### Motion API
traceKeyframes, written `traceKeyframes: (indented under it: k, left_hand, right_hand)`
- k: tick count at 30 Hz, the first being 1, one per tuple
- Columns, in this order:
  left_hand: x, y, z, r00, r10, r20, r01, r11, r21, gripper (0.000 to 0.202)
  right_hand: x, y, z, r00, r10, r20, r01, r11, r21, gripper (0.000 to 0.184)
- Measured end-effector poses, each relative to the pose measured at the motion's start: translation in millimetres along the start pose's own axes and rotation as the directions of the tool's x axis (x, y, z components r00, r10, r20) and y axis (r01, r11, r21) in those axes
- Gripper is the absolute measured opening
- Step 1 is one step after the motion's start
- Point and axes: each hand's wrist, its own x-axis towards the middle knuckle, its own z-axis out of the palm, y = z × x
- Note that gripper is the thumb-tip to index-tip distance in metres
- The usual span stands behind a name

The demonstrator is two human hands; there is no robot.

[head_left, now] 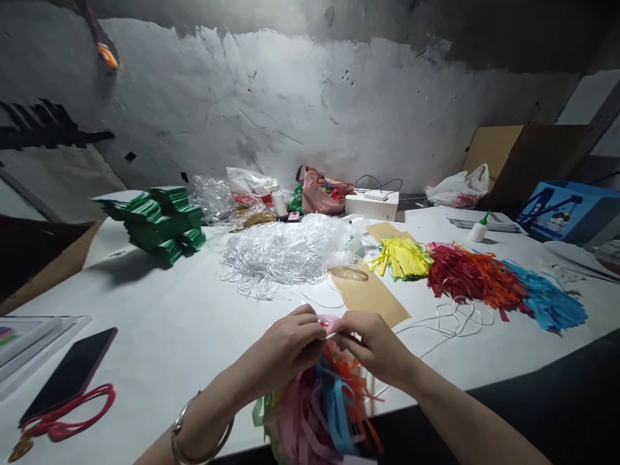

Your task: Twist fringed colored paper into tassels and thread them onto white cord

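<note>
My left hand and my right hand meet over the table's near edge, fingers pinched together on a thin white cord. Below them hangs a bunch of tassels in pink, blue, orange and green strips. A bit of pink shows between the fingertips. The cord's loose length lies in loops on the table to the right. How the cord meets the tassels is hidden behind my fingers. A metal bangle circles my left wrist.
A pile of white cords lies mid-table. Yellow, red, orange and blue tassels lie at right, near a glue bottle. Green stacked pieces stand left; a phone lies near left.
</note>
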Motion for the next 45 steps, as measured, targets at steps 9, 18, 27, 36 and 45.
traceKeyframes:
  k: [9,18,27,36,45]
  left_hand:
    - [-3.3,12.6,6.8,0.974,0.067,-0.216,-0.110,0.975,-0.192,0.018]
    - [-24.3,12.0,37.1,0.909,-0.246,-0.337,0.013,0.823,-0.568,0.082]
    - [-48.3,8.0,99.4,0.825,-0.522,-0.218,0.206,0.636,-0.744,0.101]
    - [-63.9,18.3,67.8,0.887,-0.460,-0.040,0.274,0.594,-0.757,0.100]
    - [-29.5,28.1,132.3,0.726,-0.568,-0.386,0.003,0.565,-0.825,0.133]
  right_hand:
    - [-8.3,5.9,17.6,0.998,-0.021,0.058,0.018,0.998,0.053,0.078]
    - [-13.1,9.6,35.2,0.998,0.063,0.008,-0.063,0.963,0.262,0.034]
    - [-12.2,8.2,31.9,0.990,0.143,-0.008,-0.135,0.954,0.268,0.052]
    - [-18.9,13.6,28.4,0.997,0.041,-0.064,-0.035,0.996,0.079,0.028]
    - [-26.2,19.8,49.4,0.993,0.047,-0.109,-0.035,0.993,0.110,0.029]
